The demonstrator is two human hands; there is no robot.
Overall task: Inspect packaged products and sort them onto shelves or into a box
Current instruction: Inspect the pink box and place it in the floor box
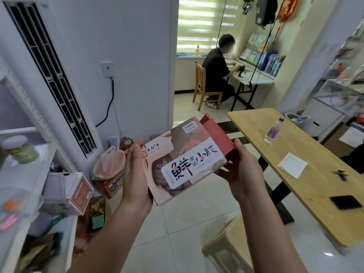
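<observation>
Two hands: left hand (136, 170) clasps the carton (189, 160) at its left edge; right hand (243, 172) grasps the opposite edge, thumb against the red side.
Position: carton held in mid-air, face up and tilted, between the shelves (23, 107) on the left and the table (315, 184) on the right.
Build: printed sleeve (177, 146) over a red inner box (216, 133), which shows at the far end.
Handling, judged: light, stiff card, glossy; corners crushable.
Hold advised: both side edges, pinching sleeve and inner box together, lest the inner slide out.
</observation>
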